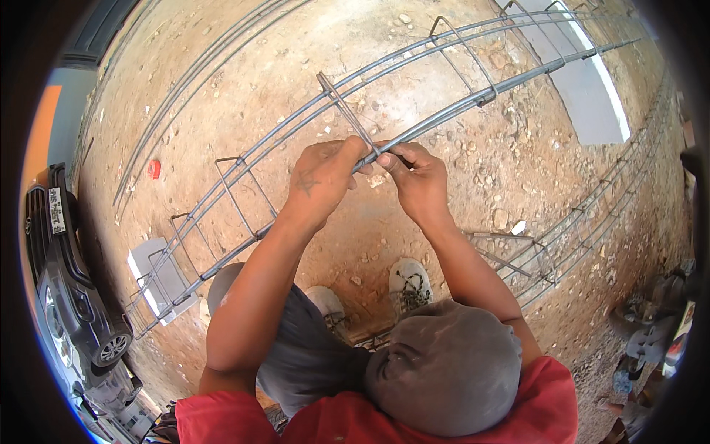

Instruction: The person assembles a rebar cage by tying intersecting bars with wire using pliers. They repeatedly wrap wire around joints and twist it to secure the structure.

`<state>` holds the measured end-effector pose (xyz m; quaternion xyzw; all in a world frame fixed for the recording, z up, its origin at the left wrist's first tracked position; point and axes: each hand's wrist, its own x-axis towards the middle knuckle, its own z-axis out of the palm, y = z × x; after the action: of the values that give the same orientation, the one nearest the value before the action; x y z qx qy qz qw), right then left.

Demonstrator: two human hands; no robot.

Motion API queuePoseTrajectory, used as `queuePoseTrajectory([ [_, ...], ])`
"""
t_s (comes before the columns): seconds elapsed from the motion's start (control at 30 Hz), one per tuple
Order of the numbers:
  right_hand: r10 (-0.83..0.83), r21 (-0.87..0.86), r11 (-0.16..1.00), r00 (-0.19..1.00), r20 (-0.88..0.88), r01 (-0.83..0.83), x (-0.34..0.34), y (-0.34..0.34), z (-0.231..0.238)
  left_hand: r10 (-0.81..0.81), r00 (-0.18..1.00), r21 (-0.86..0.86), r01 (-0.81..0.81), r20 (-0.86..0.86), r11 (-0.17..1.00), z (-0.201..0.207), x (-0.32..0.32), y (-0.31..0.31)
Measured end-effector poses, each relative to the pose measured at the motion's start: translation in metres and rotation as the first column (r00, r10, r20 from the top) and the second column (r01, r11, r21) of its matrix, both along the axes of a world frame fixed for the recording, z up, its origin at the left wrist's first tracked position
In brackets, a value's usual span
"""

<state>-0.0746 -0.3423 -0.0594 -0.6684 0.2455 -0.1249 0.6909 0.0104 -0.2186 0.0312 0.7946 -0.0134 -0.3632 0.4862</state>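
A long rebar cage (451, 110) of grey steel bars with bent square stirrups runs across the ground in front of me, from lower left to upper right. Both hands meet at its near bars, by the lower corner of one stirrup (345, 108). My left hand (325, 176) is closed on the near bar, just left of that corner. On the right side of the same corner, my right hand (423, 182) pinches with thumb and fingers against the joint. Whatever lies between those fingertips is too small and covered to name.
Grey slabs with white edges lie under the cage at the right (592, 100) and the left (161, 277). Another rebar cage (573, 240) stretches along the right. Loose long bars (166, 103) and a red round object (154, 169) are at left, beyond a parked dark car (74, 296).
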Motion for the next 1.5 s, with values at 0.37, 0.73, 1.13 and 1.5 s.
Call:
queuePoseTrajectory([
  [0.37, 0.048, -0.279, 0.960, 0.998, 0.036, -0.036, -0.004, 0.004, 0.008, -0.185, 0.943, -0.034, 0.202, 0.278, 0.979, -0.002, -0.016, 0.018],
  [0.73, 0.073, -0.341, 0.940, 0.974, 0.214, 0.004, -0.004, 0.002, -0.003, -0.386, 0.685, 0.096, 0.422, 0.618, 0.902, -0.013, -0.016, 0.029],
  [1.13, 0.043, -0.137, 0.990, 0.992, 0.119, -0.027, -0.002, 0.009, 0.001, -0.464, 0.560, 0.286, 0.378, 0.686, 0.880, -0.027, -0.014, 0.027],
  [1.5, -0.006, -0.092, 0.995, 0.977, 0.213, 0.027, 0.003, 0.011, -0.006, -0.291, 0.811, 0.255, 0.181, 0.508, 0.950, -0.009, -0.009, 0.020],
])
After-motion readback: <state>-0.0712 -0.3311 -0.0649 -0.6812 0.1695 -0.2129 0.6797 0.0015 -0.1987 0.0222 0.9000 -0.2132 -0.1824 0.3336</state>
